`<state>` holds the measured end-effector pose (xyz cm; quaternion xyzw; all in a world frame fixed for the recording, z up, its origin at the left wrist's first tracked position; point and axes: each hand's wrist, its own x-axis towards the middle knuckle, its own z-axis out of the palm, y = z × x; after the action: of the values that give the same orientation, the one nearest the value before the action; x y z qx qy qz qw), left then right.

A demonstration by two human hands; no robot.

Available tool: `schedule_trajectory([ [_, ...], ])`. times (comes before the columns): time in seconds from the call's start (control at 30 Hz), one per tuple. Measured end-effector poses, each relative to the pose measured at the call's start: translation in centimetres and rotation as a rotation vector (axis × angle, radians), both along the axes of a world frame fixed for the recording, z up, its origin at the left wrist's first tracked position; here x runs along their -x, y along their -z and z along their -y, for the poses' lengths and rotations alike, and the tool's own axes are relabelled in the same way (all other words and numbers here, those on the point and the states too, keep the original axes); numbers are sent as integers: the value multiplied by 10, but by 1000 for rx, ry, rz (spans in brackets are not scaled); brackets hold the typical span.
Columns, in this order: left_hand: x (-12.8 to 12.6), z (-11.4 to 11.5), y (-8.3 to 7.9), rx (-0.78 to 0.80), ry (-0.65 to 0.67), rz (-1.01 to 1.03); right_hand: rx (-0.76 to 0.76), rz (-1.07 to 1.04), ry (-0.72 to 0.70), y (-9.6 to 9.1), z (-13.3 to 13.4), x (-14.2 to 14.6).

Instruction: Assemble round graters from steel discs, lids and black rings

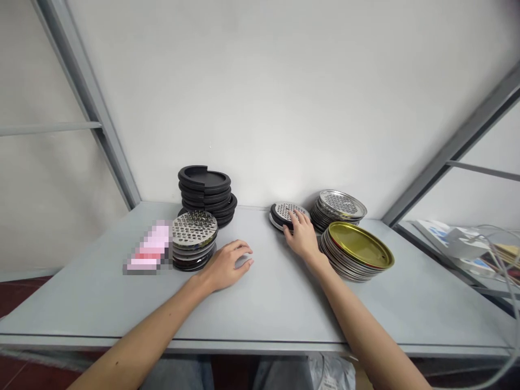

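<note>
My right hand (303, 235) rests on a round black ring fitted with a perforated metal disc (284, 213) near the back wall, fingers laid over its near edge. My left hand (227, 265) lies on the grey table (260, 303) with fingers loosely curled and holds nothing. Just left of it stands a low stack of assembled perforated discs (193, 238).
A tall stack of black rubber rings (205, 189) stands at the back. Right of my right hand are a stack of perforated metal discs (339, 205) and a stack of gold-coated lids (359, 249). A pink blurred object (150, 248) lies at left. Grey shelf posts rise at both sides.
</note>
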<state>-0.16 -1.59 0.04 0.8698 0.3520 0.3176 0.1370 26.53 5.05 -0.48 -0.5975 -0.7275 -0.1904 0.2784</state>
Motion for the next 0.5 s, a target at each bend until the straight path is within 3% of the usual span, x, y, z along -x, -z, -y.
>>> schedule_trajectory([
  [0.3, 0, 2, -3, -1, 15, -17, -6, -33, -66, 13, -6, -17],
  [0.5, 0, 1, -2, -4, 13, -24, -34, -108, -203, 13, -7, -21],
])
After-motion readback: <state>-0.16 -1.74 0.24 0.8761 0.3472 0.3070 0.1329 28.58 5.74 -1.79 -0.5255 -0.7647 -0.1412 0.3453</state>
